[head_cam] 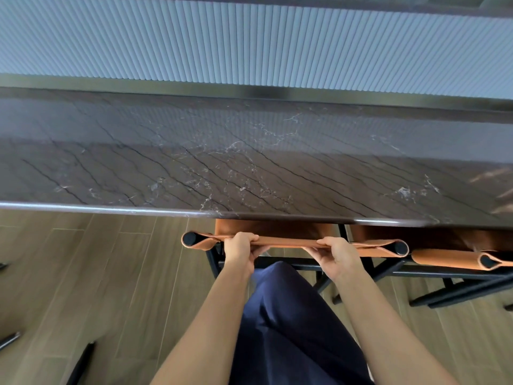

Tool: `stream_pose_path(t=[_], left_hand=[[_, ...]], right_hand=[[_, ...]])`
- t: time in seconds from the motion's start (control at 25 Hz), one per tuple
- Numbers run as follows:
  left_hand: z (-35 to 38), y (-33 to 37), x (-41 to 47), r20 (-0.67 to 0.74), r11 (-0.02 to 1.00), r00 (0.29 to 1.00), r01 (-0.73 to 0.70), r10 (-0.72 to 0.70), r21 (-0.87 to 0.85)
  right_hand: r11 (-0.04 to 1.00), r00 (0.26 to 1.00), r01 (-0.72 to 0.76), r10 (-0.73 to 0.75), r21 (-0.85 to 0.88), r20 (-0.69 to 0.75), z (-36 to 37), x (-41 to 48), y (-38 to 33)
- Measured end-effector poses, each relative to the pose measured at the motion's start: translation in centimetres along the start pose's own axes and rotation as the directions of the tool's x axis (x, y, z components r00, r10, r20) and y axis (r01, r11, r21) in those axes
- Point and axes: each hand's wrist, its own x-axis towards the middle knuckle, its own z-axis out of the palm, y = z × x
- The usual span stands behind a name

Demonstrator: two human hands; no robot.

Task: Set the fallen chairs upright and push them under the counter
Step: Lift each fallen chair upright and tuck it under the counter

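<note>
Lying at 8 o'clock on the light wood-plank floor (97, 273), thin black metal rods (82, 362) poke in from the frame edge; cannot tell what they belong to. The dark brown veined marble counter (249, 162) spans the full width from 9 to 3 o'clock, with its rounded front edge just above both hands. A grey-blue fluted wall panel (249, 45) runs along 12 o'clock behind it.

The left hand (240, 248), just left of centre, grips the top edge of the black-framed chair with tan leather backrest (288, 241). Its fingers curl over the far side and its thumb sits under the near side. The chair stands upright with its seat under the counter and the backrest top just short of the counter edge, near centre frame. The leather loops round black posts with round caps at both ends of the backrest.

A navy trouser leg (291, 329) fills 6 o'clock between the two bare forearms, with the knee near the chair's black lower rail.

The right hand (336, 254), right of centre, grips the same backrest edge. Its fingers fold over the top and its thumb pinches from below.

A second tan leather chair on black frame (455, 258) sits at 3 o'clock. It is upright, just beside the first, with its seat under the counter. Its backrest roll sits slightly nearer the camera. Cannot tell if the two frames touch.
</note>
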Motion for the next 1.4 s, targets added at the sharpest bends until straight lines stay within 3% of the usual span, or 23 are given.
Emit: stream_pose_path(t=[0.44,0.96,1.28,1.4], left_hand=[[-1.4,-0.5,-1.2,0.02,0.995,0.995,0.099,-0.099,0.017],[-0.1,-1.1,-0.8,-0.046,0.995,0.994,0.095,-0.096,-0.016],[-0.7,-0.7,-1.6,-0.006,0.991,0.991,0.133,-0.133,0.005],[-1.2,-0.8,-2.6,0.02,0.995,0.995,0.095,-0.095,-0.019]], right_hand=[[0.997,0.998,-0.062,0.062,-0.042,-0.002,-1.6,-0.4,0.8],[0.992,0.996,-0.071,0.066,-0.105,-0.055,-1.7,0.3,-0.7],[0.961,0.996,-0.087,0.08,-0.261,-0.037,-2.3,-0.6,-0.9],[0.913,0.997,-0.064,0.073,-0.403,0.006,-3.1,-1.3,-1.0]])
